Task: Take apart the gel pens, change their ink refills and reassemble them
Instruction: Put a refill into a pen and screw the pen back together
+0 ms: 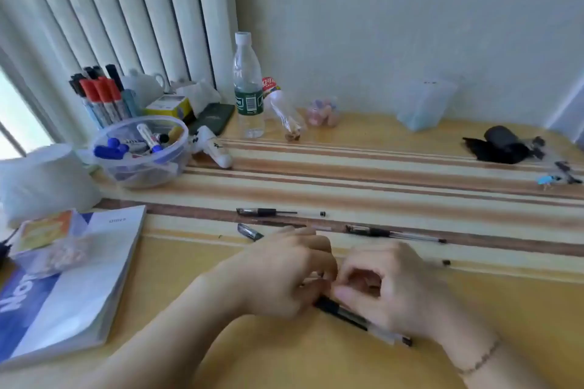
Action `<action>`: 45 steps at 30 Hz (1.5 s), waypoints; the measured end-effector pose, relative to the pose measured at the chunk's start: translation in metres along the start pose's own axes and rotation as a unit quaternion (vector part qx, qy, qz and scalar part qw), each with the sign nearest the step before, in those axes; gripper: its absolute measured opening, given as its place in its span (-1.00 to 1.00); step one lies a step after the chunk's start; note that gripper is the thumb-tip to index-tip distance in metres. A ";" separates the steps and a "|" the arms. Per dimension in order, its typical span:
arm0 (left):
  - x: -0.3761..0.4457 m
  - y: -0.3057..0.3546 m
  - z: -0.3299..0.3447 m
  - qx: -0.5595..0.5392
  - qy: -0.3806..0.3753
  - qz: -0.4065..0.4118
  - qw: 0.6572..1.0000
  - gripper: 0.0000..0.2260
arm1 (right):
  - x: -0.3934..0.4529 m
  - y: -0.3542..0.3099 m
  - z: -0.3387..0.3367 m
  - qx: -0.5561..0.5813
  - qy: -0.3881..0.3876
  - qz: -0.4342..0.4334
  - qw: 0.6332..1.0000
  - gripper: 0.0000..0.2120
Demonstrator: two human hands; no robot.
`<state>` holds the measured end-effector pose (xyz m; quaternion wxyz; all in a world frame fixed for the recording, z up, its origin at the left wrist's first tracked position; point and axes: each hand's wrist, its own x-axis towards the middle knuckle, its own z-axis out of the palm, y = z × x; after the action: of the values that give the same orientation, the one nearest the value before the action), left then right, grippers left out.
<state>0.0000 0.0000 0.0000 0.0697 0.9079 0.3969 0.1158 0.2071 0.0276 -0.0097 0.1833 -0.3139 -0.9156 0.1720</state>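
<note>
Yellow wood with darker brown stripes makes up the desk (363,174), and both hands work close together over its near part. The left hand (284,275) is curled, its grip closed around the front end of a gel pen (357,319); what exactly the fingers pinch is hidden. The right hand (392,290) touches the left, its thumb and forefinger pressed onto the pen's black grip section, while the clear barrel runs out under the palm toward the lower right, ending in a dark plug. A thin bracelet (480,360) sits on the right wrist.

Beyond the hands lie more parts. A second pen (278,212) rests on a brown stripe, its clear tube pointing right. A third pen (392,233) lies to the right of it, just past the knuckles. A loose pen cap (249,232) lies just left of the left hand's knuckles, and a small dark piece (446,262) sits apart on the right.

At the left edge a white and blue book (82,281) lies flat. Behind it, a clear bowl (142,151) holds markers, near a cup of red and black markers (98,95). A water bottle (248,85) stands upright by the wall, and a black bundle (502,145) lies far right.
</note>
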 end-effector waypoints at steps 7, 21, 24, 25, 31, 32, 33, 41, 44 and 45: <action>-0.006 0.007 0.014 0.063 0.004 0.058 0.996 -0.84 | -0.017 0.001 0.003 0.005 0.051 -0.001 0.999 -0.85; -0.007 -0.005 0.023 -0.034 0.004 0.058 0.998 -0.92 | -0.013 -0.008 -0.001 -0.009 -0.073 0.039 0.997 -0.59; -0.011 -0.007 0.018 -0.063 0.028 0.018 0.997 -0.93 | -0.014 -0.006 -0.002 0.005 -0.039 0.057 0.998 -0.70; -0.012 -0.007 0.017 -0.068 0.038 0.008 0.997 -0.91 | -0.014 -0.004 -0.001 0.006 -0.020 0.060 0.998 -0.74; -0.010 -0.009 0.017 -0.037 0.105 -0.009 0.994 -0.81 | -0.012 -0.005 0.004 -0.001 0.092 0.048 0.995 -0.71; -0.010 -0.010 0.019 -0.026 0.112 -0.009 0.993 -0.80 | -0.011 -0.006 0.006 -0.009 0.094 0.043 0.995 -0.73; -0.009 -0.010 0.020 -0.019 0.113 -0.009 0.993 -0.78 | -0.011 -0.006 0.008 -0.020 0.094 0.038 0.995 -0.76; -0.010 -0.017 0.021 -0.066 0.121 -0.035 0.990 -0.71 | -0.012 -0.003 0.008 -0.053 0.110 0.042 0.992 -0.80; -0.011 -0.022 0.016 -0.103 0.162 -0.059 0.980 -0.74 | -0.013 0.005 0.005 -0.025 0.124 0.057 0.990 -0.70; -0.012 -0.023 0.015 -0.101 0.178 -0.061 0.977 -0.77 | -0.014 0.009 0.003 -0.009 0.129 0.063 0.990 -0.67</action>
<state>-0.0199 0.0065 -0.0210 0.0962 0.8352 0.4437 0.3105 0.2207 0.0242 -0.0195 0.2859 -0.3925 -0.8640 0.1331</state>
